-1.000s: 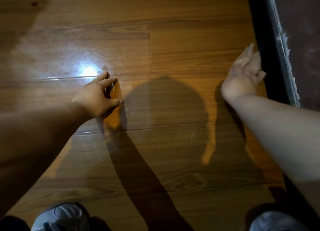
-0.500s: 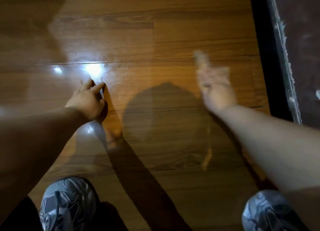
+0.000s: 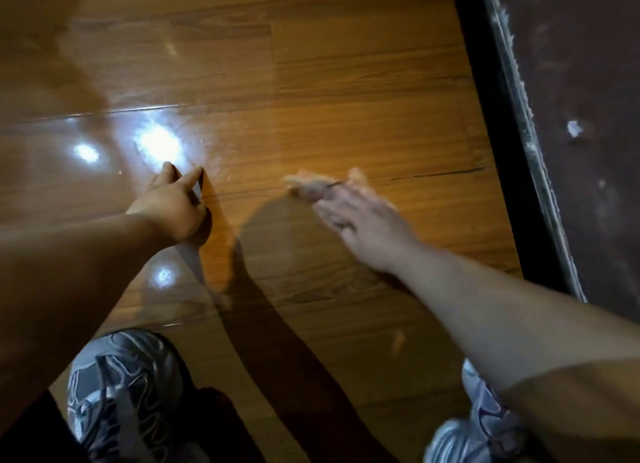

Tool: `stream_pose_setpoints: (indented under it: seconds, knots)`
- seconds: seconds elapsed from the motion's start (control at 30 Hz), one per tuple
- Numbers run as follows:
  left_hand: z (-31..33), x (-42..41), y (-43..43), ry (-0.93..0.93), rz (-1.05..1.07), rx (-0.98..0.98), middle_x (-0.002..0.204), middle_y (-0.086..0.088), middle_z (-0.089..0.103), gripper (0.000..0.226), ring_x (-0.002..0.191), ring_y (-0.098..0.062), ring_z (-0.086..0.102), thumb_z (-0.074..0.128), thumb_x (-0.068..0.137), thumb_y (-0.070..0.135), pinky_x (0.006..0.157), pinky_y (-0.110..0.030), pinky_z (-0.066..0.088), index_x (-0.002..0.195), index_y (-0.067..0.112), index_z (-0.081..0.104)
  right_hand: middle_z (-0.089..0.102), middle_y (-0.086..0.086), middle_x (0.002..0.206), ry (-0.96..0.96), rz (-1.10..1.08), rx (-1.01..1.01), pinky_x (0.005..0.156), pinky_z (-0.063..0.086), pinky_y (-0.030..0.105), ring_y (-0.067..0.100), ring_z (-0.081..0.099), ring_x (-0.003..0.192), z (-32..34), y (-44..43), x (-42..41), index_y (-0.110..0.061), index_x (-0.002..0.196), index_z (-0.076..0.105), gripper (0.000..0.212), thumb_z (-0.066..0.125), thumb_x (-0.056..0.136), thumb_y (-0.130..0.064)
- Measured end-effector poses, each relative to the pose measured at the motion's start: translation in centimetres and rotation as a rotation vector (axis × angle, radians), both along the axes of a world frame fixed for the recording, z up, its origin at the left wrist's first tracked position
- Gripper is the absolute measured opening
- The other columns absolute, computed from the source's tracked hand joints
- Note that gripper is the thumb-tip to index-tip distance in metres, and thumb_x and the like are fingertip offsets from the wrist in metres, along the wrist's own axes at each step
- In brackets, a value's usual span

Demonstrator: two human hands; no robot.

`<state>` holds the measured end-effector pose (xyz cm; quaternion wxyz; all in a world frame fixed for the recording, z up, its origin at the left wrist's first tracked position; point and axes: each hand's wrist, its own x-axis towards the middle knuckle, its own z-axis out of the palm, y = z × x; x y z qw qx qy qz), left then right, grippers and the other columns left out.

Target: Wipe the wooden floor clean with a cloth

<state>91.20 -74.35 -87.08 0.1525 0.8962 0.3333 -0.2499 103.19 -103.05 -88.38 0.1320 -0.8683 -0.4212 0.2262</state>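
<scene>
Because the right hand [image 3: 356,220] is smeared by motion blur, I cannot tell whether it lies flat or pinches anything. A pale smudge [image 3: 308,185] at its front may be the cloth, but that is uncertain. The left hand [image 3: 169,202] holds nothing, propped on its fingertips on the wooden floor [image 3: 363,109]. Wiping well likely means overlapping passes along the boards with even pressure, from the dark edge [image 3: 485,133] toward the shoes [image 3: 124,386].

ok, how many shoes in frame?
2. A grey laced sneaker sits at bottom left. A pale grey sneaker is at bottom right, partly hidden by the right forearm and cut by the frame edge.
</scene>
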Motion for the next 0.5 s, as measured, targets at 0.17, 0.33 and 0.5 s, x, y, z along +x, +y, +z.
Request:
stream_pose_setpoints:
  seconds: [0.17, 0.33, 0.5]
  knots:
    - [-0.2, -0.9, -0.1, 0.012, -0.044, 0.019, 0.144, -0.01, 0.023, 0.067, 0.134, -0.037, 0.026, 0.051, 0.095, 0.031, 0.105, -0.049, 0.034, 0.152, 0.027, 0.017, 0.018, 0.007, 0.159, -0.004, -0.781, -0.244, 0.116, 0.015, 0.032, 0.029, 0.02, 0.144, 0.2, -10.6, 8.7, -0.025, 0.152, 0.026, 0.055, 0.041, 0.099, -0.03]
    - [0.1, -0.5, -1.9, -0.073, -0.085, 0.101, 0.154, -0.017, 0.017, 0.066, 0.142, -0.035, 0.015, 0.053, 0.093, 0.033, 0.114, -0.049, 0.023, 0.15, 0.026, 0.022, 0.004, 0.006, 0.162, -0.084, -0.993, -0.242, 0.117, 0.011, 0.043, 0.029, 0.001, 0.147, -0.6, -5.3, -0.4, -0.027, 0.153, 0.014, 0.067, 0.045, 0.094, -0.03]
    - [-0.2, 2.5, -4.2, -0.134, -0.15, -0.005, 0.16, -0.009, 0.007, 0.067, 0.146, -0.03, 0.006, 0.053, 0.092, 0.031, 0.115, -0.045, 0.019, 0.151, 0.029, 0.022, 0.007, 0.004, 0.162, -0.113, -0.873, -0.231, 0.118, 0.012, 0.041, 0.026, 0.008, 0.147, -1.0, -5.2, 0.1, -0.027, 0.154, 0.012, 0.07, 0.046, 0.093, -0.032]
